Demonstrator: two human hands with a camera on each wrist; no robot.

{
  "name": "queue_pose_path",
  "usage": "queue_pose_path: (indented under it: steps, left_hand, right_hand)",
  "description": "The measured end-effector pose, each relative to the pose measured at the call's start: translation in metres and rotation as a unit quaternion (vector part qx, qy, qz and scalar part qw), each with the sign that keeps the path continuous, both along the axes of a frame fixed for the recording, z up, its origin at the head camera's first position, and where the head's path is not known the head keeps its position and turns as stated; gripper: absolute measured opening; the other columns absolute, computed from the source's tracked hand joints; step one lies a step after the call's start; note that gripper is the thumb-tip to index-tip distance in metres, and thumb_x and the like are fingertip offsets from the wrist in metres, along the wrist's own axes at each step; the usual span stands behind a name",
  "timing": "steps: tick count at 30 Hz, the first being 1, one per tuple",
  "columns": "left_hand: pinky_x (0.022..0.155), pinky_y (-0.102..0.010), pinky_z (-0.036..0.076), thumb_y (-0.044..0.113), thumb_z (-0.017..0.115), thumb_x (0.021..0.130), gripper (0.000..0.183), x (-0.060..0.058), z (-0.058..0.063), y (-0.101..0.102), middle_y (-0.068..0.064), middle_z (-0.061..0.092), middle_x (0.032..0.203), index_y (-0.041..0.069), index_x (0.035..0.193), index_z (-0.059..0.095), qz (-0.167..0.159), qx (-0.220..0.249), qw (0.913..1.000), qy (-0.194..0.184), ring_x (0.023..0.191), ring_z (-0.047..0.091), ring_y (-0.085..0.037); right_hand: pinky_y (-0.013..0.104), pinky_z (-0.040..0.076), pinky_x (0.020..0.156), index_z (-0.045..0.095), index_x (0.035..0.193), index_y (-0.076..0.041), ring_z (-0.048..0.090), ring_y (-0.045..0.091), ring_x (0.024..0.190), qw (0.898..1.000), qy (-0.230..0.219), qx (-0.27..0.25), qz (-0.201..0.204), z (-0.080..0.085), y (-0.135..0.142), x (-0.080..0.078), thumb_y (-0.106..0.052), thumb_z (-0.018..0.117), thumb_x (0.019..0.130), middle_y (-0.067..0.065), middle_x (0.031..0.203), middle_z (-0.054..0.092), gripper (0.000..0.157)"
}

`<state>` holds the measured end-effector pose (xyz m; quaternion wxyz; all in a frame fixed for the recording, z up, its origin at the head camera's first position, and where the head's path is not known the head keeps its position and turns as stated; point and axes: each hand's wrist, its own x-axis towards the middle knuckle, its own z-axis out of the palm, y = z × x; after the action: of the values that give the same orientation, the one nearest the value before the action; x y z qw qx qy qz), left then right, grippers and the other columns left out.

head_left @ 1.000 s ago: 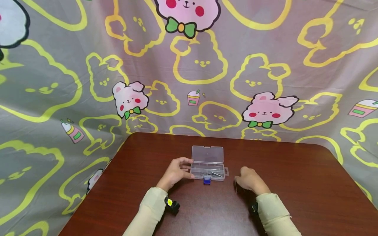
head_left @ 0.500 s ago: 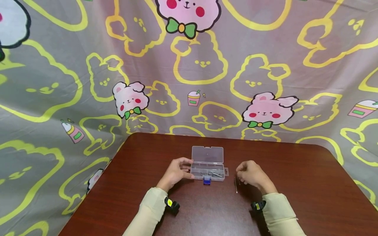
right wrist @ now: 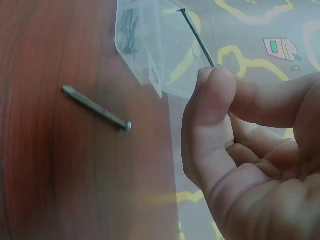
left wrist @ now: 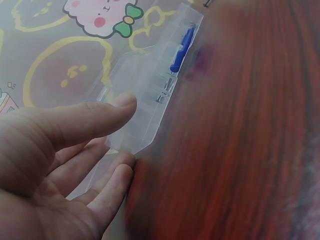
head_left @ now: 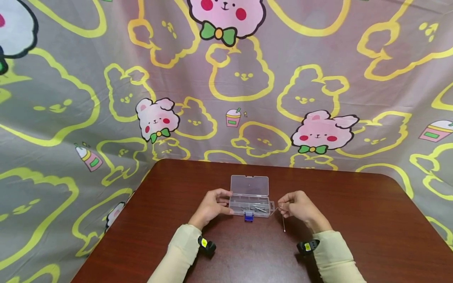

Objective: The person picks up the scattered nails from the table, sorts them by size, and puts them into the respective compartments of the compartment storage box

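A clear plastic compartment box (head_left: 260, 215) lies on the table with its lid (head_left: 249, 185) raised at the back and a blue latch (head_left: 249, 217) at the front. My left hand (head_left: 212, 206) holds its left end, thumb at the front corner and fingers behind. Several nails (right wrist: 130, 31) lie inside. To the right of the box, my right hand (head_left: 297, 206) pinches one thin nail (right wrist: 197, 37) between thumb and index finger; the nail's head end points toward the box. Below that hand, a second nail (right wrist: 95, 107) lies on the tabletop.
The dark red-brown wooden table (head_left: 354, 220) reaches back to a patterned cloth (head_left: 198, 70) hanging behind and along the left side. A hanging tab (head_left: 272, 206) sticks out from the box's right end.
My right hand has risen from the tabletop with a nail and shifted left, closer to the box. The other nail stays on the table. My left hand keeps its hold on the box.
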<state>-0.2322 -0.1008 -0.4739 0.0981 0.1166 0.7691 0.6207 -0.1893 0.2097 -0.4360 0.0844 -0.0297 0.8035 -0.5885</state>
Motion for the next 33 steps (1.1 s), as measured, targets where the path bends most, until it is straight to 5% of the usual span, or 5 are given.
queue_pose_path:
  steps: [26, 33]
  left_hand:
    - [0.084, -0.038, 0.057, -0.008, 0.089, 0.067, 0.056, -0.002, -0.003, -0.001, -0.016, 0.066, 0.122, -0.002, 0.119, 0.068, -0.006, -0.003, 1.0000, 0.007, 0.102, 0.065, -0.031]
    - [0.085, -0.038, 0.056, -0.009, 0.089, 0.067, 0.056, -0.002, -0.002, -0.001, -0.016, 0.066, 0.123, -0.002, 0.119, 0.067, -0.005, -0.004, 0.9999, 0.009, 0.102, 0.064, -0.031]
  right_hand:
    - [0.037, 0.060, 0.062, 0.065, 0.093, 0.018, 0.064, 0.021, 0.063, 0.997, -0.034, -0.034, -0.053, -0.001, -0.025, -0.010, 0.014, 0.058, 0.087, 0.019, 0.077, 0.066, 0.009]
    - [0.038, 0.060, 0.061, 0.069, 0.088, 0.013, 0.067, 0.023, 0.065, 0.997, 0.007, 0.043, -0.063, -0.004, -0.041, -0.011, 0.011, 0.061, 0.085, 0.015, 0.080, 0.069, 0.009]
